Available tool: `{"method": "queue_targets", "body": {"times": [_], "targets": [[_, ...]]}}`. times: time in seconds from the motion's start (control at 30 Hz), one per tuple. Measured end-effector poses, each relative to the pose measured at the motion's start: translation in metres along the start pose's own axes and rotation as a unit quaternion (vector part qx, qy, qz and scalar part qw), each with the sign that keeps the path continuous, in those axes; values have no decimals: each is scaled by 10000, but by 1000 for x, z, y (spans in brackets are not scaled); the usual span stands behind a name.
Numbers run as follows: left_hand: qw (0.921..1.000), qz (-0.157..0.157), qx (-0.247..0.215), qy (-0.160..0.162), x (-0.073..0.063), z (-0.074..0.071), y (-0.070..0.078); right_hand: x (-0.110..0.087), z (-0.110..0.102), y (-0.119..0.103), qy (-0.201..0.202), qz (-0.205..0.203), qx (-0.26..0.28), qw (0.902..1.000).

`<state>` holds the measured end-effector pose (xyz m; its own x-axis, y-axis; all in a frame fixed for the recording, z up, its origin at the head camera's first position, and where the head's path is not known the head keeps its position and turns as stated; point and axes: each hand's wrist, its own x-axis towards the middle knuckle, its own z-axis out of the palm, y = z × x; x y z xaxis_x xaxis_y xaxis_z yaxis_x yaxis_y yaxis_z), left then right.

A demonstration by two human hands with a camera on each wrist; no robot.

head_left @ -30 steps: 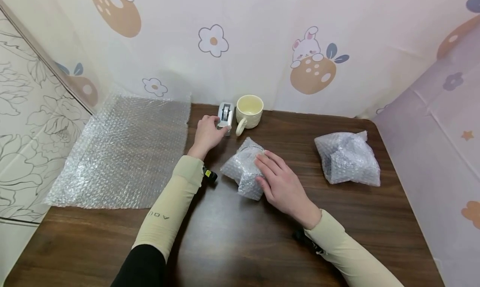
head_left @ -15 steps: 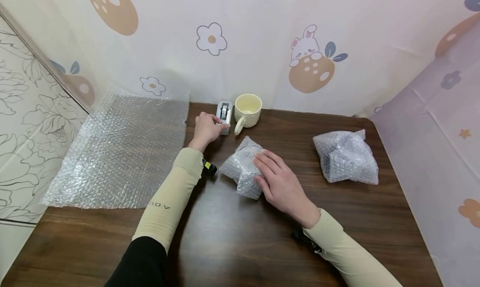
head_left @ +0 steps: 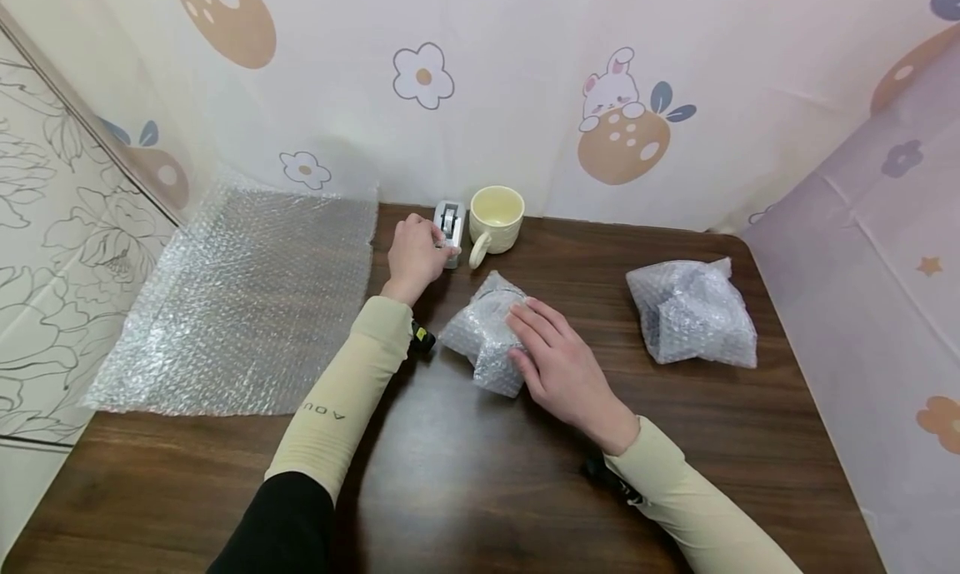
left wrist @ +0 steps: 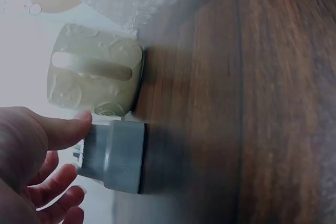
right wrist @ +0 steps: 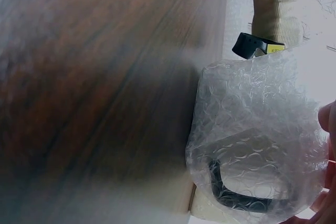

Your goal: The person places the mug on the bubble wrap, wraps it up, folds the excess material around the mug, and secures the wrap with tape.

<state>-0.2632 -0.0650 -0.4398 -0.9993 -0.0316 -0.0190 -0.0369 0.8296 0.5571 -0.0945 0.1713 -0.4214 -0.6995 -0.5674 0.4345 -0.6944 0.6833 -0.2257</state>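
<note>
My left hand (head_left: 416, 257) is at the near end of a grey tape dispenser (head_left: 450, 214), its thumb and fingers about the end with the toothed cutter. In the left wrist view the thumb tip lies along one side of the dispenser (left wrist: 121, 156), with the other fingers bent at the opposite side. My right hand (head_left: 572, 378) rests with fairly straight fingers on a bubble-wrapped bundle (head_left: 483, 328). Through that wrap the right wrist view shows a dark curved handle (right wrist: 236, 200), like a mug's. Right beside the dispenser stands a cream mug (head_left: 498, 217).
A flat sheet of bubble wrap (head_left: 255, 307) covers the table's left side and leans up against the back cloth. Another bubble-wrapped bundle (head_left: 697, 316) sits at the right on the dark wooden table (head_left: 480, 491). Patterned cloth (head_left: 517, 82) hangs along the back edge.
My left hand's fingers and wrist have shifted slightly at the dispenser. The right hand stays on the bundle, and the things on the table keep their places.
</note>
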Motion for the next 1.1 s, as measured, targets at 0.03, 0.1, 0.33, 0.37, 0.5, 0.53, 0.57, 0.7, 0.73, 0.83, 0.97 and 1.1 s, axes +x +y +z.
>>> {"method": "queue_targets", "body": {"times": [0.03,0.1,0.33,0.37,0.5,0.53,0.57,0.7,0.73,0.83,0.97,1.1], "targets": [[10000,61,44,33,0,0,0,0,0,0,4,-2,2,10000],[9998,127,122,113,0,0,1,0,1,0,-14,5,6,10000],[9988,178,305,328,-3,3,2,-1,1,-1,-31,51,2,10000],[9987,194,305,367,-3,4,2,-1,2,-1,-24,54,3,10000],[9970,196,420,619,-7,3,3,-1,2,0,-13,66,8,10000],[9966,187,429,675,-8,3,3,-1,2,0,-7,68,8,10000],[9967,157,385,703,-9,3,3,-1,2,0,7,62,6,10000],[9987,-224,-165,421,-16,0,-1,0,2,0,41,42,-6,10000],[9978,-374,-482,247,-17,-1,-2,0,2,0,51,43,-7,10000],[9815,-817,-1700,-319,-20,-6,-6,-1,1,1,77,72,-9,9999],[9384,-1283,-3100,-822,-20,-8,-13,-2,1,2,60,133,5,9999],[9154,-1471,-3648,-853,-21,-4,-17,-2,3,2,-4,150,35,9999]]}}
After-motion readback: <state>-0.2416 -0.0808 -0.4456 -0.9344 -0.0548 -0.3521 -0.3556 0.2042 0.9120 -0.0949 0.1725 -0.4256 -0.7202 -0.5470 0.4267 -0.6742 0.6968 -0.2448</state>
